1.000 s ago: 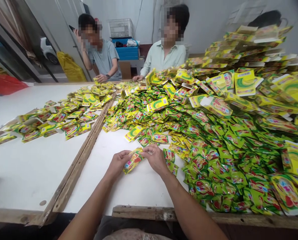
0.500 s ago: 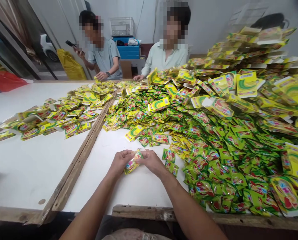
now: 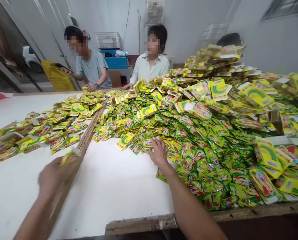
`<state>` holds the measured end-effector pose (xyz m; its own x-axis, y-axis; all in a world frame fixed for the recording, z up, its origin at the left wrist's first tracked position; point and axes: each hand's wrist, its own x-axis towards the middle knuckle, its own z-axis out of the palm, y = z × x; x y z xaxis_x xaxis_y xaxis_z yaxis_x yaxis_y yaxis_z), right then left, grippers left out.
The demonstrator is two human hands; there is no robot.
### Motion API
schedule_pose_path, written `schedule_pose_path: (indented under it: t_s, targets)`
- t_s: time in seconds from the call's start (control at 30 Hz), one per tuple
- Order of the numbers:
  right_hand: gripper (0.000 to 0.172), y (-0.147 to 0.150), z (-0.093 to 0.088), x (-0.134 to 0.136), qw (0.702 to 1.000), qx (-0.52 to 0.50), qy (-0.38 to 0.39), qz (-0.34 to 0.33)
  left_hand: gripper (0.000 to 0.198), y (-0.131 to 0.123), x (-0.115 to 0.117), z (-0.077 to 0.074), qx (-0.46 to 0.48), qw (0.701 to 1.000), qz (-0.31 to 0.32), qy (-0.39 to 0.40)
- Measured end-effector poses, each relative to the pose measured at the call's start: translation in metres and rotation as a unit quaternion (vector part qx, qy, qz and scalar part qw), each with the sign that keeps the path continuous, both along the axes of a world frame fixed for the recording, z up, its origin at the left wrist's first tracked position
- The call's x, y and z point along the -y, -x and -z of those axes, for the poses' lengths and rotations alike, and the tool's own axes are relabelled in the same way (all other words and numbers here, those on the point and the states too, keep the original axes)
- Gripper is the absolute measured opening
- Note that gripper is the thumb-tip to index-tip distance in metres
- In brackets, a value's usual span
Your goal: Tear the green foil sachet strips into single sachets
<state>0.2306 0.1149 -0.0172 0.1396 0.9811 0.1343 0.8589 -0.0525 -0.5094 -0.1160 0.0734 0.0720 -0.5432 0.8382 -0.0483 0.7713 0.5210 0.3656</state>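
Note:
My left hand (image 3: 51, 175), blurred by motion, is closed on a small yellow carton (image 3: 70, 158) above the wooden divider strip. To the right, my right hand (image 3: 159, 151) reaches to the near edge of the pile of green sachets (image 3: 204, 160), fingers stretched out with nothing gripped. Its fingertips are at the end of a flat carton (image 3: 148, 143); whether they press on it I cannot tell. Another yellow carton (image 3: 125, 141) lies just left of that one.
A wooden strip (image 3: 88, 133) divides the white table (image 3: 113, 180). Left of it lie filled-looking cartons (image 3: 61, 125); a tall heap of cartons (image 3: 219, 90) stands at right. Two people (image 3: 91, 66) sit across the table. A wooden edge (image 3: 138, 225) runs along the front.
Both hands were together on the carton in front of me. My left hand has carried it left, while my right hand has let go and moved forward to the pile. The view has shifted right.

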Motion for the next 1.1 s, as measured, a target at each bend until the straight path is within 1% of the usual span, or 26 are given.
schedule_pose_path:
  t_s: [0.03,0.07,0.1,0.13,0.17,0.2,0.23,0.27,0.3,0.33,0.4,0.43,0.47,0.53,0.6,0.63,0.7,0.73,0.77,0.83,0.87,0.9,0.93,1.0,1.07,1.1]
  targets:
    - [0.055,0.001,0.002,0.001,1.0,0.004,0.005,-0.018,0.059,0.012,0.0,-0.01,-0.064,0.996,-0.045,0.038]
    - [0.051,0.005,0.003,0.003,0.999,0.003,0.001,-0.049,0.063,0.019,0.0,-0.017,-0.114,0.989,-0.073,0.051]
    - [0.047,0.011,0.003,0.006,0.996,-0.002,-0.005,-0.089,0.065,0.02,0.001,-0.021,-0.147,0.983,-0.089,0.059]
    - [0.046,0.018,0.002,0.009,0.991,-0.01,-0.009,-0.136,0.067,0.017,0.001,-0.021,-0.159,0.983,-0.082,0.049]
    - [0.047,0.024,0.0,0.013,0.983,-0.02,-0.011,-0.183,0.068,0.009,0.002,-0.018,-0.156,0.985,-0.058,0.037]
    - [0.05,0.028,-0.002,0.016,0.975,-0.029,-0.011,-0.222,0.067,-0.002,0.003,-0.012,-0.138,0.99,-0.019,0.032]
    - [0.05,0.03,-0.006,0.02,0.97,-0.035,-0.012,-0.242,0.065,-0.014,0.004,-0.003,-0.106,0.993,0.034,0.031]
    - [0.046,0.03,-0.01,0.022,0.971,-0.033,-0.015,-0.235,0.062,-0.028,0.004,0.007,-0.069,0.993,0.092,0.031]
    - [0.039,0.026,-0.015,0.023,0.979,-0.022,-0.016,-0.204,0.059,-0.042,0.005,0.017,-0.034,0.988,0.151,0.029]
    - [0.033,0.021,-0.019,0.024,0.987,0.001,-0.011,-0.159,0.056,-0.055,0.005,0.027,-0.008,0.979,0.203,0.023]
    - [0.03,0.005,-0.027,0.023,0.996,0.069,0.024,-0.059,0.054,-0.081,0.004,0.042,0.01,0.96,0.279,0.011]
    - [0.03,-0.002,-0.029,0.022,0.993,0.104,0.051,-0.025,0.054,-0.092,0.003,0.047,0.009,0.951,0.308,0.007]
    - [0.03,-0.008,-0.03,0.021,0.988,0.132,0.079,-0.004,0.056,-0.102,0.001,0.051,0.006,0.942,0.335,0.003]
    - [0.032,-0.016,-0.029,0.019,0.98,0.161,0.118,0.008,0.06,-0.12,-0.004,0.055,0.004,0.921,0.391,-0.004]
    - [0.035,-0.018,-0.027,0.018,0.98,0.153,0.124,-0.012,0.063,-0.134,-0.01,0.057,0.0,0.899,0.438,0.009]
    - [0.036,-0.018,-0.026,0.017,0.983,0.136,0.119,-0.029,0.064,-0.14,-0.012,0.058,-0.007,0.892,0.452,0.022]
    - [0.038,-0.019,-0.027,0.016,0.988,0.086,0.112,-0.057,0.063,-0.146,-0.015,0.059,-0.025,0.891,0.451,0.054]
    - [0.038,-0.02,-0.029,0.016,0.99,0.066,0.109,-0.056,0.063,-0.147,-0.015,0.059,-0.03,0.896,0.438,0.069]
    - [0.038,-0.021,-0.031,0.015,0.992,0.059,0.106,-0.041,0.065,-0.148,-0.015,0.059,-0.028,0.902,0.422,0.08]
    - [0.037,-0.024,-0.033,0.015,0.99,0.086,0.109,0.013,0.067,-0.146,-0.012,0.058,-0.005,0.917,0.387,0.093]
    - [0.036,-0.024,-0.033,0.016,0.987,0.11,0.115,0.035,0.066,-0.144,-0.011,0.058,0.016,0.924,0.369,0.093]
    - [0.036,-0.023,-0.033,0.016,0.983,0.127,0.122,0.042,0.062,-0.142,-0.009,0.058,0.041,0.931,0.352,0.091]
    - [0.036,-0.022,-0.031,0.017,0.983,0.131,0.127,0.033,0.056,-0.141,-0.007,0.059,0.069,0.936,0.335,0.085]
    - [0.035,-0.017,-0.027,0.017,0.986,0.111,0.123,-0.013,0.043,-0.137,-0.004,0.064,0.139,0.939,0.307,0.067]
    - [0.035,-0.013,-0.024,0.017,0.991,0.067,0.104,-0.052,0.038,-0.133,-0.001,0.071,0.224,0.932,0.282,0.047]
    - [0.035,-0.013,-0.024,0.016,0.993,0.042,0.095,-0.057,0.038,-0.131,0.0,0.074,0.268,0.925,0.267,0.038]
